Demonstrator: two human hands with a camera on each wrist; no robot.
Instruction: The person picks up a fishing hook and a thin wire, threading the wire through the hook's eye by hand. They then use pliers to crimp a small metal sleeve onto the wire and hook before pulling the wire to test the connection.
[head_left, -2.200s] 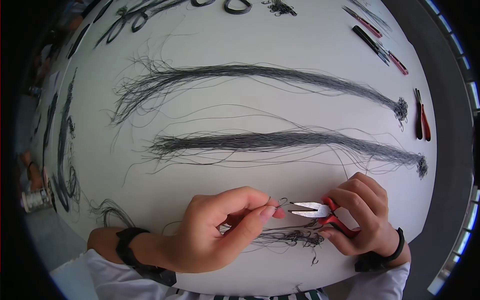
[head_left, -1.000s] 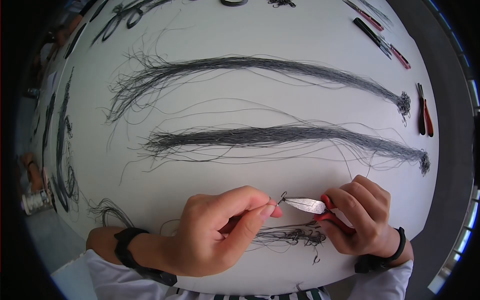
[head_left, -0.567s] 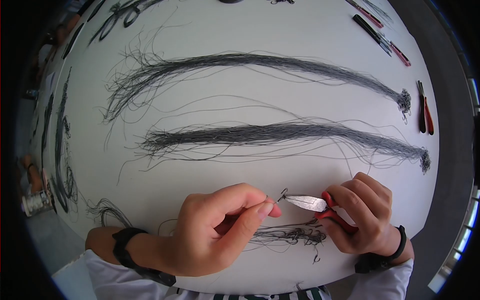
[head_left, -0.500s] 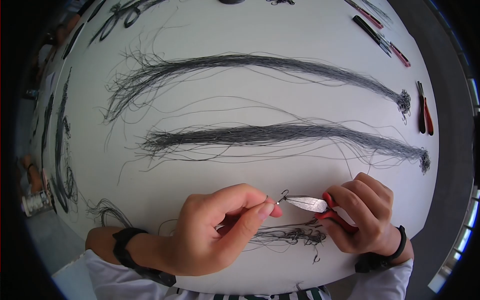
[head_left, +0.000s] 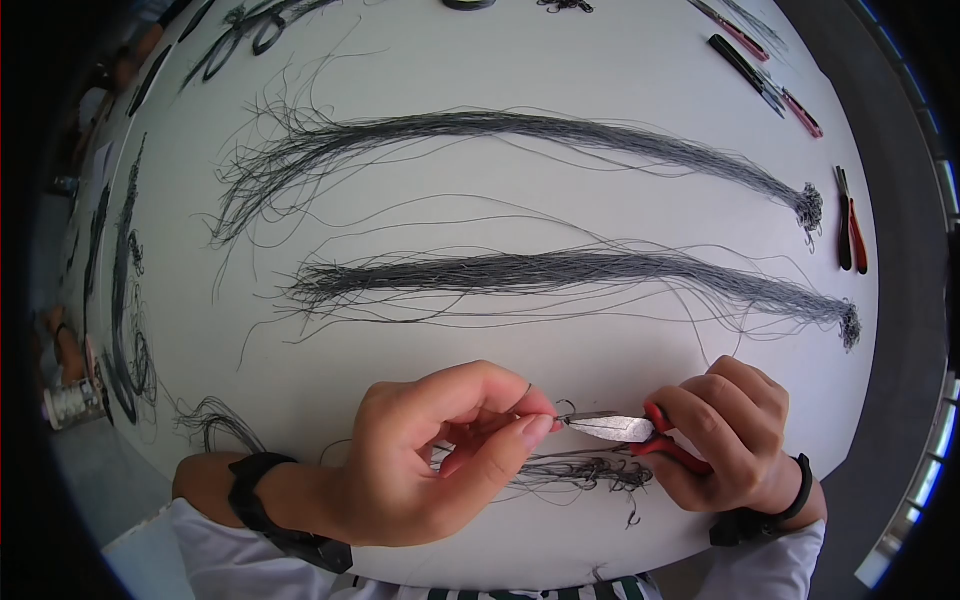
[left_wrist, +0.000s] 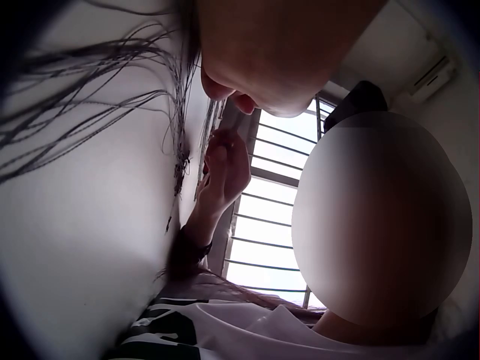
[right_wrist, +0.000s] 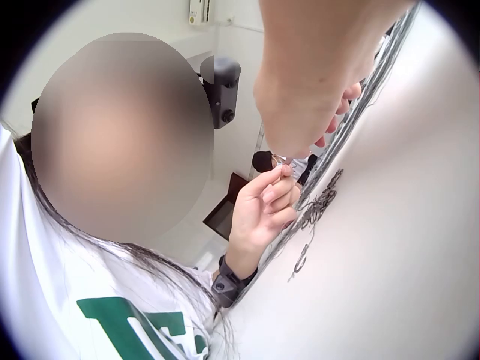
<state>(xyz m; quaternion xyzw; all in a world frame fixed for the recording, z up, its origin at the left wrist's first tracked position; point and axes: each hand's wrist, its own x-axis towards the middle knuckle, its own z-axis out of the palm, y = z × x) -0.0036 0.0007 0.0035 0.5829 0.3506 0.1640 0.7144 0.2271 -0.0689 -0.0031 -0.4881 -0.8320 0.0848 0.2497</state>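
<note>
In the head view, the left hand (head_left: 440,455) pinches a small dark hook (head_left: 566,408) between thumb and forefinger. Fingers of the right hand (head_left: 725,430) are curled round the red handles of pliers (head_left: 612,428), whose closed-looking tips meet the hook right beside the left fingertips. Under the hands lies a short tangle of hooks and dark line (head_left: 595,472), partly hidden by the left hand. The right wrist view shows the left hand (right_wrist: 264,210) with its fingertips together; the right hand (right_wrist: 319,82) fills the top there, its pliers mostly hidden.
Two long bundles of dark strands (head_left: 500,272) (head_left: 480,124) stretch across the white table (head_left: 420,350). Red-and-black pliers (head_left: 851,225) lie at the right edge, and cutters (head_left: 745,75) at the upper right. A spool (head_left: 70,403) stands at the far left.
Since the earliest frame the pliers' jaws have come together at the hook. In the last half second, the hook and plier tips have moved slightly down, and the hook has tilted.
</note>
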